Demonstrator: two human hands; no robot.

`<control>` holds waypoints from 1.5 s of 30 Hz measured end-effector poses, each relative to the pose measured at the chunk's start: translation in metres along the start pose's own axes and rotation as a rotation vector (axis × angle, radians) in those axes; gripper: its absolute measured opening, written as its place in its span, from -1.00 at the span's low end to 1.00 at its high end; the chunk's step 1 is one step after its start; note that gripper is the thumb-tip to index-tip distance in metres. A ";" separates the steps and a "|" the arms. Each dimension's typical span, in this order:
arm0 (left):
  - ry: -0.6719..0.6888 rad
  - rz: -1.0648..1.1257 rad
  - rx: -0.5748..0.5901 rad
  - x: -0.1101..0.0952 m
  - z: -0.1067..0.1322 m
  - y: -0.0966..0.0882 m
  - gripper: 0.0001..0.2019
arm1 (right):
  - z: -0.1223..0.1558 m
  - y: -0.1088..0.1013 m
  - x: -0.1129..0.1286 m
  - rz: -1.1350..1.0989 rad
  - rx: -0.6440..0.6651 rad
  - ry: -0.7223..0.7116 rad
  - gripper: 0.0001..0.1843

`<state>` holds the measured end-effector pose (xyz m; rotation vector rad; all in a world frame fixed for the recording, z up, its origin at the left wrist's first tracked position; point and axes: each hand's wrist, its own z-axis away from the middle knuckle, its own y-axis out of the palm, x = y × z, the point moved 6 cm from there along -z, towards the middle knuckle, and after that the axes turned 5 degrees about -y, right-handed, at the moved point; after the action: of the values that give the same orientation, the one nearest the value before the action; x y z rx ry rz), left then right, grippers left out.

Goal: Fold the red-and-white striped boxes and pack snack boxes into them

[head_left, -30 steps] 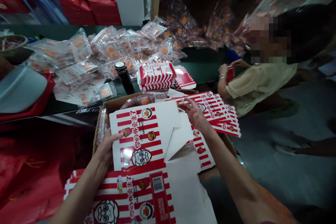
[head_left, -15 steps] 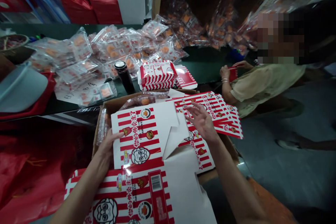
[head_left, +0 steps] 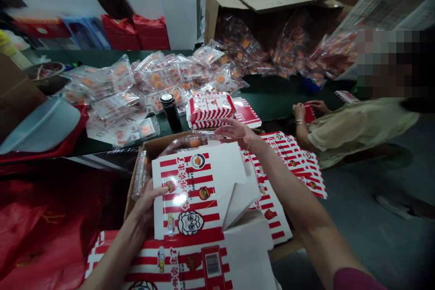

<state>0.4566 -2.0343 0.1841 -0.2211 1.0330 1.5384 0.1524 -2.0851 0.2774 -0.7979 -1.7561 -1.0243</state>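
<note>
My left hand (head_left: 149, 201) grips the left edge of a red-and-white striped carton (head_left: 185, 190), thumb on its printed face. The carton has white flaps on its right side, partly folded. Over its far edge, my right hand (head_left: 234, 131) is raised with fingers stretched out and apart, holding nothing. Just beyond those fingers lies a stack of small striped packs (head_left: 210, 106); I cannot tell whether they touch. Another striped carton sheet (head_left: 190, 265) lies nearer to me, and several flat striped sheets (head_left: 292, 158) lie fanned out to the right.
Beneath the sheets stands an open cardboard box (head_left: 137, 190) holding clear bags. A black bottle (head_left: 171, 111) and heaped clear packets (head_left: 156, 77) stand on the green table (head_left: 272, 97). A pale blue basin (head_left: 44, 122) is at left. A seated co-worker (head_left: 356, 122) holds something red at right.
My right hand has moved from the carton's flaps up and left toward the small striped packs. The left hand keeps its grip. The whole view has shifted slightly.
</note>
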 end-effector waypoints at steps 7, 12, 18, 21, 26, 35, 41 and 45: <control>-0.007 0.042 -0.002 0.002 -0.003 -0.001 -0.24 | -0.015 0.016 0.015 0.081 0.104 0.111 -0.03; -0.012 0.025 0.056 0.003 -0.003 0.006 -0.35 | 0.034 0.009 0.015 0.019 -0.152 -0.044 -0.10; -0.031 -0.011 0.054 0.009 -0.006 0.008 -0.42 | 0.054 0.013 0.023 0.095 -0.261 -0.079 -0.02; -0.030 -0.010 0.024 0.009 -0.006 0.006 -0.41 | 0.053 0.019 0.032 0.149 -0.204 -0.079 -0.01; -0.042 -0.007 0.070 0.011 -0.004 0.009 -0.33 | 0.073 0.015 0.026 0.196 -0.268 -0.039 -0.02; -0.061 -0.007 0.041 0.014 -0.011 0.005 -0.27 | 0.080 0.030 0.022 0.271 -0.114 -0.073 0.18; -0.054 -0.031 0.035 0.012 -0.010 0.007 -0.28 | 0.067 0.020 0.029 0.329 -0.168 -0.064 0.09; -0.039 -0.037 0.010 0.012 -0.003 0.007 -0.29 | 0.029 -0.007 0.013 0.382 -0.103 0.064 -0.09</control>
<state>0.4459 -2.0275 0.1776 -0.2011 1.0003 1.4979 0.1308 -2.0614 0.2813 -1.1032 -1.4330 -0.8740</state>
